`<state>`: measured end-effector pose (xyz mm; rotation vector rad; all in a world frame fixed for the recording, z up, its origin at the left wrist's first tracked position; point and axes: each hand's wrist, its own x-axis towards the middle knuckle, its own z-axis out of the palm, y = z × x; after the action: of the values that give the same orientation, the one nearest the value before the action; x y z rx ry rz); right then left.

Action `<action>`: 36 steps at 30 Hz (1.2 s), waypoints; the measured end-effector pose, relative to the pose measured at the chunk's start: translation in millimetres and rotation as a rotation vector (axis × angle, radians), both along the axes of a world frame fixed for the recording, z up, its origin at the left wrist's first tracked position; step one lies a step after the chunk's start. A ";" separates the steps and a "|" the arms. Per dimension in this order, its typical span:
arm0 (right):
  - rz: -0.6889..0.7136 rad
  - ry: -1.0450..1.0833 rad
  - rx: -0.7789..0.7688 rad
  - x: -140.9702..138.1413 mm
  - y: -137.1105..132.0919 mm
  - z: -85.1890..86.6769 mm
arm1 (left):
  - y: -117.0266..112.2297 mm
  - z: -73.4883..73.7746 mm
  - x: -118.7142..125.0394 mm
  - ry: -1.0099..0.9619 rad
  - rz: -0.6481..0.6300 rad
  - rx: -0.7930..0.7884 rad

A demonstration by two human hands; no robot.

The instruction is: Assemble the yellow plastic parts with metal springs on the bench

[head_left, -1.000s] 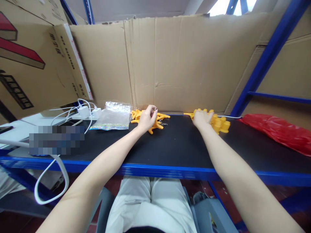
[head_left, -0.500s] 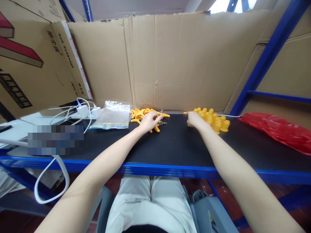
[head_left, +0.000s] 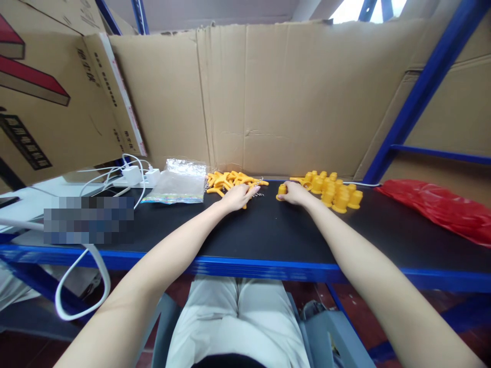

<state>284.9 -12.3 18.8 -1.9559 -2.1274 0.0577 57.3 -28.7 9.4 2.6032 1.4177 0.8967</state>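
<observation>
My left hand (head_left: 238,197) rests fingers-down on the near edge of a heap of orange curved plastic pieces with small metal chains (head_left: 229,181); its fingers are curled onto one of them. My right hand (head_left: 294,192) is closed on a single yellow cap-shaped piece (head_left: 281,191), held just left of the cluster of yellow cap-shaped pieces (head_left: 334,189). Both lie on the black shelf surface (head_left: 268,232) near the cardboard back wall.
A clear plastic bag (head_left: 177,182) lies left of the orange heap. White chargers and cables (head_left: 132,177) sit further left. A red plastic bag (head_left: 441,207) lies at the right. Cardboard sheets (head_left: 284,97) wall the back; a blue shelf post (head_left: 418,94) rises at right.
My right hand left the yellow cluster and moved left toward the middle with one yellow piece. My left hand came down from a raised pinch onto the near edge of the orange heap.
</observation>
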 end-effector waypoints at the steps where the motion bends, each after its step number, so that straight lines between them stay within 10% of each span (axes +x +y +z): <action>1: 0.032 0.000 0.019 -0.5 -0.1 -0.2 | -1.3 1.6 0.2 0.060 0.014 0.044; 36: 0.604 0.245 0.193 -30.0 -28.4 13.6 | -19.2 20.3 -8.5 0.284 0.503 -0.034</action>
<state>254.9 -40.7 32.3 -1.0886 -2.3632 0.1824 48.8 -47.9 29.7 2.4598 2.2005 0.5286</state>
